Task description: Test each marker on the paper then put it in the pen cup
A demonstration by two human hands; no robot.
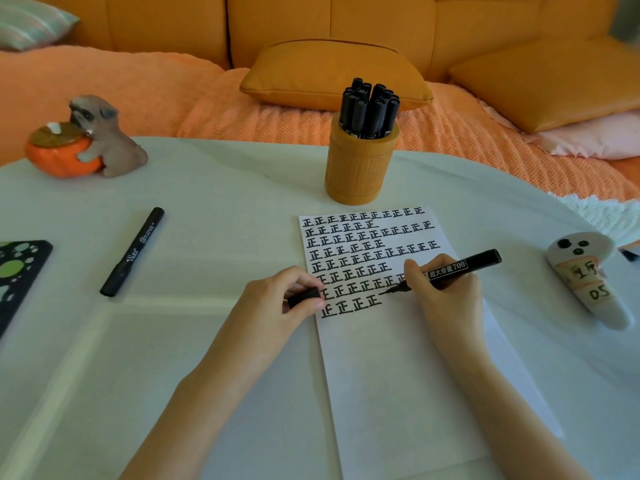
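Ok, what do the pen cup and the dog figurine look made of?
Pen cup: matte tan leather or faux leather, judging by ribbed sides and stitch lines near its base. Dog figurine: probably painted resin or ceramic, smooth, faintly glossy.

A home living room: orange sofa (329, 19) with cushions (332, 74) behind the white table (207, 188).

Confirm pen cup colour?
Mustard orange, with a ribbed pattern: pen cup, clearest in the head view.
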